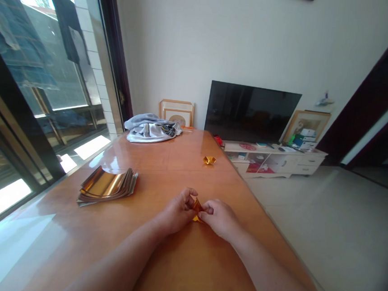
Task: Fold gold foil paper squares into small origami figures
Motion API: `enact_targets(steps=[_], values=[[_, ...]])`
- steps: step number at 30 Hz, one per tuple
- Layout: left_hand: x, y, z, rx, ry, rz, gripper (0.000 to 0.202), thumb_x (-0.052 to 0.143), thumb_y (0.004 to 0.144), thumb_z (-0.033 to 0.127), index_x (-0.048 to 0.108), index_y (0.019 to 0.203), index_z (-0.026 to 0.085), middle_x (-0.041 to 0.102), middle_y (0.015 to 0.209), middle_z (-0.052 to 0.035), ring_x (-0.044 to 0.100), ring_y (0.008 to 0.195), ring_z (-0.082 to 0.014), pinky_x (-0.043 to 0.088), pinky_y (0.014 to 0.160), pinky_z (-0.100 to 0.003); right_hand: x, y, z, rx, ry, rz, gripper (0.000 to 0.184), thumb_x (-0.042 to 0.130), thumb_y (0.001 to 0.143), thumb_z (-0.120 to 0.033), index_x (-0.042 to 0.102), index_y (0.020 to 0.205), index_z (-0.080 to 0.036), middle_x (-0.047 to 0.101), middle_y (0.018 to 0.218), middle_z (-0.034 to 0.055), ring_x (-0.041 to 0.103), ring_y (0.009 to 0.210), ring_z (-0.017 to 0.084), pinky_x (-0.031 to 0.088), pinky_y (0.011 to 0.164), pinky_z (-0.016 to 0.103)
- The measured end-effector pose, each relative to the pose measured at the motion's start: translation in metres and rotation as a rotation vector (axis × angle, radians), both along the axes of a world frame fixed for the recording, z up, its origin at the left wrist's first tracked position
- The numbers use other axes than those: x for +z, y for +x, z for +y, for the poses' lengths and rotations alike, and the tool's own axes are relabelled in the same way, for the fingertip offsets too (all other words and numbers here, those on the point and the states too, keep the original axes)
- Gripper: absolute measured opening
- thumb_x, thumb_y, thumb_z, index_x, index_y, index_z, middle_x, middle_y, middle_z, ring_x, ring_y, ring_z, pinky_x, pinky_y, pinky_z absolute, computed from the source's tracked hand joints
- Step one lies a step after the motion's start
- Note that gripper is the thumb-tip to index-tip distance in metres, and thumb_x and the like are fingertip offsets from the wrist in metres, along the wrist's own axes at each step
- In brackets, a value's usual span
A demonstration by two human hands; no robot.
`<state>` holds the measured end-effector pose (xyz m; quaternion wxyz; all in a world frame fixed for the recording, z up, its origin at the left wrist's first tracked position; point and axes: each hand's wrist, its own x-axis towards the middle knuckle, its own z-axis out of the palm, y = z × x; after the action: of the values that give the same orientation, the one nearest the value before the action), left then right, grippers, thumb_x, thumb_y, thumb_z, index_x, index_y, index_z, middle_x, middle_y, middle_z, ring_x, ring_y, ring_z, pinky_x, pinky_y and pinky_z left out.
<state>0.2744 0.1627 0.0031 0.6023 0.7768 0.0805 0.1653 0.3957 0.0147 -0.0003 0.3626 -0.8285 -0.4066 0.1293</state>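
A bright room with a white wall holds a long wooden table (164, 170) with a glossy orange-brown top, running from the near side toward the far wall. Along its left side stands a glazed door (43, 118), with dark clothes (65, 21) hanging beyond the glass. Past the table's far end, a black flat-screen television (253, 112) stands above a low white cabinet (274, 164), and a framed picture (306, 126) leans just to its right, behind some small boxes (303, 139). Two wooden picture frames (176, 112) stand left of the television, against the wall.

On the table, a crumpled grey cloth (151, 130) lies at the far left. A stack of gold foil sheets (107, 187) sits at the near left, its top sheets curling upward. A small folded gold foil shape (209, 160) rests toward the far right, well apart from the hands.

Near the middle of the table, the left hand (176, 212) and right hand (219, 219) come close together, fingers curled inward. Their fingertips pinch a small gold foil fold (197, 209) between them, and its exact shape is partly hidden.
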Motion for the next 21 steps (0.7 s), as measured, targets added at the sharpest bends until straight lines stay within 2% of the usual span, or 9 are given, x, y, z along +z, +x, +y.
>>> enact_targets(steps=[2,4,6,9,12,15,21], values=[[0.001,0.0,0.0,-0.041,-0.158,-0.061,0.045,0.061,0.071,0.011,0.046,0.111,0.023,0.059,0.077,0.0056,0.052,0.062,-0.0096,0.034,0.059,-0.023,0.002,-0.001,0.0,0.018,0.02,0.033,0.017,0.071,0.076,-0.035,0.062,0.074,-0.02,0.062,0.079,-0.0005,0.055,0.072,0.014,0.035,0.061,0.023],[0.006,-0.001,0.0,-0.038,-0.247,-0.083,0.043,0.061,0.07,0.01,0.047,0.109,0.022,0.059,0.077,0.0051,0.053,0.064,-0.0094,0.035,0.06,-0.022,0.005,-0.003,-0.001,0.05,0.034,0.079,0.022,0.067,0.08,-0.039,0.058,0.075,-0.02,0.059,0.072,-0.0027,0.053,0.066,0.013,0.035,0.058,0.022],[0.011,-0.004,-0.001,-0.034,-0.335,-0.079,0.041,0.063,0.07,0.01,0.05,0.107,0.021,0.061,0.079,0.0036,0.056,0.066,-0.01,0.037,0.062,-0.023,0.009,-0.005,-0.002,0.09,0.066,0.187,0.024,0.063,0.083,-0.041,0.054,0.076,-0.02,0.055,0.065,-0.0051,0.05,0.059,0.011,0.034,0.054,0.022],[0.02,-0.009,-0.002,-0.078,-0.438,-0.057,0.034,0.069,0.072,0.015,0.055,0.103,0.019,0.064,0.083,0.0004,0.059,0.071,-0.0119,0.04,0.066,-0.024,0.018,-0.008,-0.002,0.146,0.132,0.367,0.026,0.067,0.08,-0.04,0.051,0.074,-0.02,0.052,0.062,-0.0063,0.047,0.056,0.01,0.034,0.053,0.022],[0.027,-0.012,-0.002,-0.102,-0.446,-0.05,0.024,0.076,0.076,0.029,0.061,0.09,0.015,0.063,0.076,0.0,0.055,0.066,-0.0109,0.039,0.064,-0.024,0.03,-0.011,0.001,0.192,0.156,0.396,0.027,0.07,0.078,-0.039,0.051,0.073,-0.019,0.052,0.062,-0.0061,0.046,0.056,0.01,0.033,0.053,0.022],[0.032,-0.014,-0.001,-0.054,-0.439,-0.064,0.03,0.076,0.079,0.04,0.062,0.075,0.014,0.06,0.066,0.0,0.051,0.061,-0.0101,0.037,0.062,-0.024,0.042,-0.014,0.002,0.219,0.149,0.369,0.028,0.073,0.077,-0.039,0.055,0.075,-0.019,0.052,0.064,-0.0059,0.045,0.058,0.01,0.03,0.053,0.022],[0.042,-0.017,0.006,0.077,-0.503,-0.159,0.033,0.076,0.08,0.044,0.065,0.073,0.013,0.063,0.07,-0.0021,0.052,0.065,-0.0113,0.04,0.067,-0.025,0.066,-0.011,0.003,0.301,0.137,0.451,0.025,0.064,0.085,-0.04,0.06,0.076,-0.017,0.062,0.067,-0.0017,0.054,0.061,0.011,0.038,0.061,0.024]])
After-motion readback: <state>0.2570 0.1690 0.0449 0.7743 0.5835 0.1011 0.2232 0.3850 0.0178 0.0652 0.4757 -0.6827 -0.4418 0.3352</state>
